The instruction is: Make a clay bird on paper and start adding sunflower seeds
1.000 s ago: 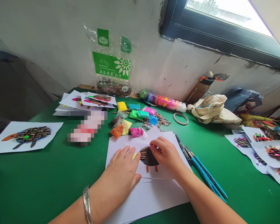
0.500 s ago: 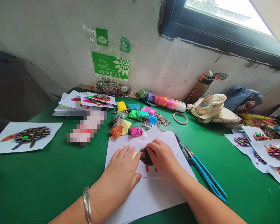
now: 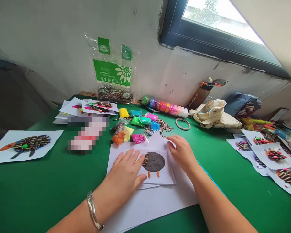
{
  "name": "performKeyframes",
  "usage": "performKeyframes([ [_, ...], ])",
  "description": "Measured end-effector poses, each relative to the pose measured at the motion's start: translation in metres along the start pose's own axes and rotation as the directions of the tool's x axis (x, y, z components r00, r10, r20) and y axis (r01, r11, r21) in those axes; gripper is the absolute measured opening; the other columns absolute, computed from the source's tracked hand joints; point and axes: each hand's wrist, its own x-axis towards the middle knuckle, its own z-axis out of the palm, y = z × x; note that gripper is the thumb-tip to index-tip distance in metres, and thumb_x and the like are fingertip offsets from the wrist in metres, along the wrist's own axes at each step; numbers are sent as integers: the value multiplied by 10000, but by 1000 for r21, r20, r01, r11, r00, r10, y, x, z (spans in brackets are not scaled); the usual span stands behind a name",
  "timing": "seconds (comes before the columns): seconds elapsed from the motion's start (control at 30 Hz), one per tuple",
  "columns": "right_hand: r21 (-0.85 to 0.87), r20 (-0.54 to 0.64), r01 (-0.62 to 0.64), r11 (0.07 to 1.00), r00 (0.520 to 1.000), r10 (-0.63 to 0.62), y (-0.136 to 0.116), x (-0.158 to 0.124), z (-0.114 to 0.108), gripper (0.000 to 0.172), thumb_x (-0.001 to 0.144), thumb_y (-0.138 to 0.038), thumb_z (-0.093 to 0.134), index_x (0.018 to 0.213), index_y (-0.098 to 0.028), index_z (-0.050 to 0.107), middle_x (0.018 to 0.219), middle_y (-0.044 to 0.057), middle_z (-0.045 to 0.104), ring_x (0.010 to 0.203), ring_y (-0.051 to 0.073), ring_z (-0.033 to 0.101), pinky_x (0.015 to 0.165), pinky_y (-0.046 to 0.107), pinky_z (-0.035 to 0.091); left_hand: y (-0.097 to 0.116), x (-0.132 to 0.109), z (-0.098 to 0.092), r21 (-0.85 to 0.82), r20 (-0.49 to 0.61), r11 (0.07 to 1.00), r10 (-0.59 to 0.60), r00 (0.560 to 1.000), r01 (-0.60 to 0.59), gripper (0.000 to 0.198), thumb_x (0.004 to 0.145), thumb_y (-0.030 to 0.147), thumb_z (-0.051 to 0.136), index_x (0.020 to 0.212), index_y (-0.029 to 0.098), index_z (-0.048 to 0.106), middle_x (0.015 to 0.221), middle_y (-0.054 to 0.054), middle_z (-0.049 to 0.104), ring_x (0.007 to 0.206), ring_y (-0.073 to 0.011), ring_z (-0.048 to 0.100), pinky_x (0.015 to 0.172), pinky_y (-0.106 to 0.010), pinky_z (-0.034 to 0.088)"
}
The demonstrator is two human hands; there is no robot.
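On a small white card point(image 3: 168, 176) is a dark grey clay oval point(image 3: 155, 161) with two orange clay legs point(image 3: 149, 174) below it. Striped sunflower seeds point(image 3: 145, 159) cover its left end, partly hidden by my fingers. My left hand point(image 3: 127, 174) lies flat on the card with fingers spread. To the right of the oval, my right hand point(image 3: 183, 153) hovers over larger white sheets point(image 3: 160, 207), fingers loosely bent and apart, with nothing visible in them. Loose sunflower seeds point(image 3: 164, 126) lie beyond it, beside colourful clay packets point(image 3: 138, 138).
A sunflower seed bag point(image 3: 113, 77) leans on the wall. Finished seed pictures lie at left point(image 3: 31, 145) and right point(image 3: 276, 154). A tape ring point(image 3: 183, 124), clay tube pack point(image 3: 166, 106), bottle point(image 3: 200, 94) and cloth bag point(image 3: 212, 113) stand behind. A blue tool edge point(image 3: 212, 178) shows past my right arm.
My right hand has left the clay oval and moved right and slightly away, uncovering the oval. My left hand stays on the card. The view has shifted slightly.
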Motion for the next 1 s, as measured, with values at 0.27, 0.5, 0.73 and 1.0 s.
performKeyframes([
  [0.27, -132, 46, -51, 990, 997, 57, 13, 6, 10, 336, 883, -120, 461, 1155, -184, 649, 1148, 88, 687, 1074, 230, 586, 906, 328, 411, 3, 1, -2, 6, 90, 1000, -22, 996, 21, 555, 879, 309, 573, 1403, 167, 457, 1456, -133, 467, 1377, -340, 365, 1122, -576, 296],
  [0.5, -254, 84, -103, 962, 988, 128, 8, 9, 4, 253, 924, -233, 476, 1086, -207, 668, 981, 70, 708, 972, 225, 608, 811, 297, 391, 7, -2, -6, 19, 114, 1000, -15, 993, 13, 568, 850, 256, 607, 1391, 145, 473, 1426, -155, 496, 1347, -340, 408, 1106, -540, 344],
  [0.73, -362, 178, -101, 927, 968, 175, -3, 23, 1, 203, 908, -317, 496, 936, -222, 673, 856, 58, 707, 831, 221, 634, 658, 286, 344, 9, -4, -7, 25, 138, 1000, -22, 990, 19, 595, 833, 241, 633, 1398, 155, 469, 1394, -146, 522, 1312, -323, 432, 1090, -497, 381],
  [1.0, -360, 239, -53, 931, 960, 147, -6, 37, 10, 230, 914, -243, 446, 1039, -243, 639, 990, 74, 684, 839, 210, 628, 640, 277, 334, 9, -6, -5, 40, 121, 999, -27, 992, 22, 596, 823, 236, 648, 1390, 155, 479, 1384, -143, 529, 1294, -324, 444, 1082, -494, 389],
])
